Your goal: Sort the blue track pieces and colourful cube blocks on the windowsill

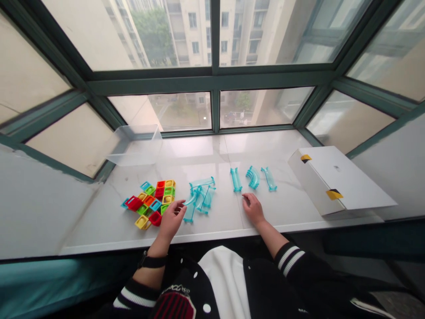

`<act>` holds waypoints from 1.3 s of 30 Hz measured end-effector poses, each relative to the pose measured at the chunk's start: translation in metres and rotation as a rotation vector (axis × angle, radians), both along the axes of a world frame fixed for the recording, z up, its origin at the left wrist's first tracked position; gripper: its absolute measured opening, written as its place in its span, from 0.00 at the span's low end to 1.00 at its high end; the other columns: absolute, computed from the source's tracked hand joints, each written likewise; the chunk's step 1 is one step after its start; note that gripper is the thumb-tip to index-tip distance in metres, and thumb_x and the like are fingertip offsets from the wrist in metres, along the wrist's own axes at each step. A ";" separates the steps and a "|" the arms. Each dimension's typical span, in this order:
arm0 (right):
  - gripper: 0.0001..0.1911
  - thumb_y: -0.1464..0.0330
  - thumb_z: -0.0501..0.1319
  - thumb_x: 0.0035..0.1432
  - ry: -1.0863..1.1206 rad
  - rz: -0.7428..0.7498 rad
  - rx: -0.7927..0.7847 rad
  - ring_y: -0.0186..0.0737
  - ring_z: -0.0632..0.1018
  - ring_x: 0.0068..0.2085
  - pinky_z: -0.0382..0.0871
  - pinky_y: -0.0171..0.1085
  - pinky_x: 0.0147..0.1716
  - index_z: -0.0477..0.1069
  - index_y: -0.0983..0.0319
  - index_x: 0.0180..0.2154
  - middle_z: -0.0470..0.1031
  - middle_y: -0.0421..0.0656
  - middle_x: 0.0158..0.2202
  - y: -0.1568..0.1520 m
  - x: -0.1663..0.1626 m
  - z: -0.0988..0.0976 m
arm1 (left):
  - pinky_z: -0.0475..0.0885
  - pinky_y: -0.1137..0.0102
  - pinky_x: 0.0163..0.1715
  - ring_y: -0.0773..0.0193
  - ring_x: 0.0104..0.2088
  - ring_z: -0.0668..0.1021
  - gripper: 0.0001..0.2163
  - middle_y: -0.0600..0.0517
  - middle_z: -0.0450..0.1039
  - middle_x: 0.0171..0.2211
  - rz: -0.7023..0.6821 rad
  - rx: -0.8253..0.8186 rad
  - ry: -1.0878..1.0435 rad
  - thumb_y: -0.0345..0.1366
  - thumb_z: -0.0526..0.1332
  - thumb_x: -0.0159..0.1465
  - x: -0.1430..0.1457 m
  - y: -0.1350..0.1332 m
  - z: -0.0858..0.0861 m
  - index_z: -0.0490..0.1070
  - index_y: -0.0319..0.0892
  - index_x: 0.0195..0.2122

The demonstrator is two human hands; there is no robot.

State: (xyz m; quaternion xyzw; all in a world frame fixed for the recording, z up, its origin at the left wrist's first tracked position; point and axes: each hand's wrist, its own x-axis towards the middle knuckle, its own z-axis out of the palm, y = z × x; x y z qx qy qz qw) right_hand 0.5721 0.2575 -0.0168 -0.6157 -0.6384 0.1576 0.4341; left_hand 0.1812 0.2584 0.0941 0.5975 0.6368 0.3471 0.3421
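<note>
On a white marble window sill (212,150) lies a cluster of small coloured square blocks (152,201), red, green, yellow, orange and blue. Beside it is a pile of clear teal track pieces (200,193). My left hand (171,218) rests between the blocks and that pile, its fingers curled with the tips at a teal piece; whether it grips one I cannot make out. Three separate teal track pieces (253,177) lie in a row further right. My right hand (253,208) sits just below them, fingers loosely bent, holding nothing.
A clear plastic tub (136,145) stands at the back left of the sill. A flat white cardboard box (338,179) with yellow-black tape lies at the right. Window frames rise behind. The sill's front edge runs just before my wrists.
</note>
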 end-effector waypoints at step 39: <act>0.12 0.71 0.55 0.61 -0.033 -0.018 -0.012 0.49 0.80 0.47 0.76 0.49 0.53 0.74 0.58 0.44 0.79 0.49 0.43 0.003 -0.002 0.002 | 0.63 0.70 0.32 0.57 0.36 0.80 0.06 0.49 0.81 0.36 -0.279 -0.068 0.649 0.36 0.60 0.66 0.070 0.002 -0.012 0.77 0.47 0.36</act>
